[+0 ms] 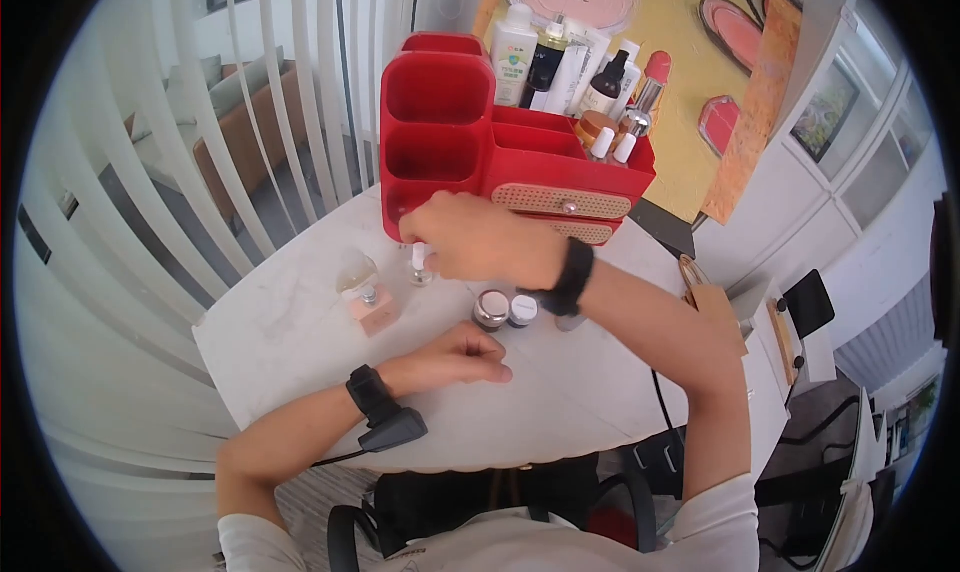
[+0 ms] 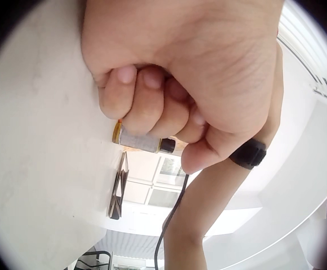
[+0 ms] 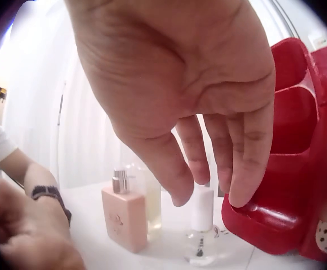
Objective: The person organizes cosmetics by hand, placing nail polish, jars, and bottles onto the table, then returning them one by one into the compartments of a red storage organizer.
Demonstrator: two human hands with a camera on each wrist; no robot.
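My right hand reaches down in front of the red cosmetics organizer. Below its fingers stands a small clear glass bottle with a tall white cap. In the right wrist view the thumb sits apart from the cap's left side, while a fingertip overlaps the cap's top. Other fingers extend by the organizer's front compartment. My left hand rests on the white table, fingers folded into the palm, holding nothing. Just beyond it are two small jars, one with a pinkish lid and one with a white lid.
Left of the capped bottle stand a pink perfume bottle and a rounded clear bottle. Several cosmetics, including a white bottle, fill the organizer's back right. A dark-capped bottle appears beyond the left hand. Slatted blinds border the table's left.
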